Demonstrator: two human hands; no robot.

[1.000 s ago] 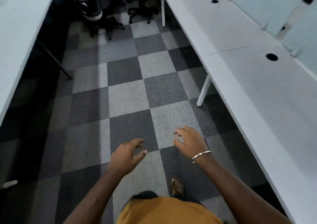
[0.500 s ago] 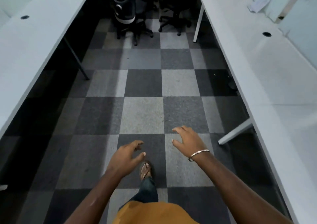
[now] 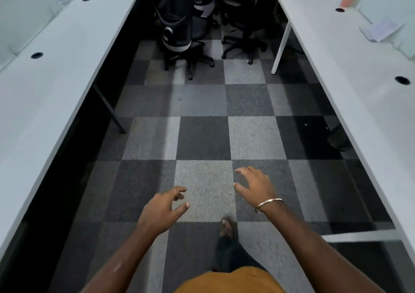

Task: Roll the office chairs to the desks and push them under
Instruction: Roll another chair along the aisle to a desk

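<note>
Both hands reach forward over the checkered carpet (image 3: 203,138), holding nothing. The left hand (image 3: 162,208) has its grip apart, fingers loosely curled around air. The right hand (image 3: 254,186), with a metal bangle (image 3: 268,204) at the wrist, also has its grip apart, fingers spread. The office chairs (image 3: 177,21) stand clustered well ahead of both hands at the aisle's far end. One white desk (image 3: 51,68) runs along the left hand's outer side, another desk (image 3: 359,95) along the right's.
</note>
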